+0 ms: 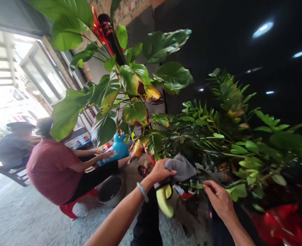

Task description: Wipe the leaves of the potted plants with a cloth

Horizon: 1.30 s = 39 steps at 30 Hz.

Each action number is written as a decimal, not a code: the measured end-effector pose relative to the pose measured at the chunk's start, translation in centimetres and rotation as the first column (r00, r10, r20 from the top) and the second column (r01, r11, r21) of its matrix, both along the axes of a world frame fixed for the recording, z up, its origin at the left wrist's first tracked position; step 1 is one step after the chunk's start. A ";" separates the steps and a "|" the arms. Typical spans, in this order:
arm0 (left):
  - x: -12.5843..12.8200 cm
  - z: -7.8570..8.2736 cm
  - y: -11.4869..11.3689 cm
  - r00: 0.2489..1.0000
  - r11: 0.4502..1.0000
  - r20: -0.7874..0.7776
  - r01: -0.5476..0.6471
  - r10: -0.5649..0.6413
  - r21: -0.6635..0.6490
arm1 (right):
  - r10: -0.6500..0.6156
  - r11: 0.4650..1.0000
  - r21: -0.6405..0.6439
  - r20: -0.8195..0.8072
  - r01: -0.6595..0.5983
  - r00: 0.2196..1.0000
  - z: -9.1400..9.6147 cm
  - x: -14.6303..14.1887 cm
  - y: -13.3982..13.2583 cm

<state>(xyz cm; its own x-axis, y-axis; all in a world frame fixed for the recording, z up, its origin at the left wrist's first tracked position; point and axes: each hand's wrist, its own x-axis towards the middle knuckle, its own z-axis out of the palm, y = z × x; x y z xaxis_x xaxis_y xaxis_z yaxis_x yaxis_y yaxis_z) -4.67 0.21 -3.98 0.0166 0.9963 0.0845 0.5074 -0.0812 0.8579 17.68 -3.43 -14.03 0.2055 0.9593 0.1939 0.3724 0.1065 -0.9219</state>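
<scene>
My left hand (159, 172) is closed around a grey cloth (181, 168) with a yellow part (165, 202) hanging below it. A pale bracelet (142, 191) sits on that wrist. My right hand (217, 197) reaches in from the lower right, its fingertips pinched on a small green leaf (197, 186) low in the foliage. Both hands are at the base of a leafy plant with narrow green leaves (217, 136). Beside it rises a taller plant with big broad leaves (107, 92), some yellowed and brown at the edges (151, 94).
A person in a maroon top (51, 171) sits on a red stool (69, 209) at the left, next to a grey bowl (111, 191) and a blue container (120, 147). Another person (12, 147) sits farther left. Red wrapping (281, 222) lies at the lower right.
</scene>
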 end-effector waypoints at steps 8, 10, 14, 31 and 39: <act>-1.0 5.4 1.0 0.966 0.888 0.164 -0.251 0.202 0.386 | 0.008 0.998 -0.058 0.007 -0.007 1.000 -0.3 0.0 0.1; -0.7 4.8 0.8 0.964 0.900 0.137 -0.261 0.226 0.349 | 0.011 0.997 -0.071 0.009 -0.010 1.000 -0.3 -0.2 0.2; -0.3 0.3 -1.0 0.994 1.000 -0.109 -0.016 0.016 -0.002 | 0.015 1.000 -0.025 0.022 -0.015 1.000 -0.2 -0.3 0.1; -0.9 -0.1 -1.8 0.966 0.996 -0.248 0.050 -0.068 -0.076 | 0.005 1.000 0.030 0.018 -0.006 1.000 -0.3 0.0 -0.1; -0.8 -2.6 -4.5 0.995 0.993 -0.100 0.008 -0.020 -0.119 | -0.005 0.999 -0.055 -0.082 0.000 0.997 0.3 0.8 -0.8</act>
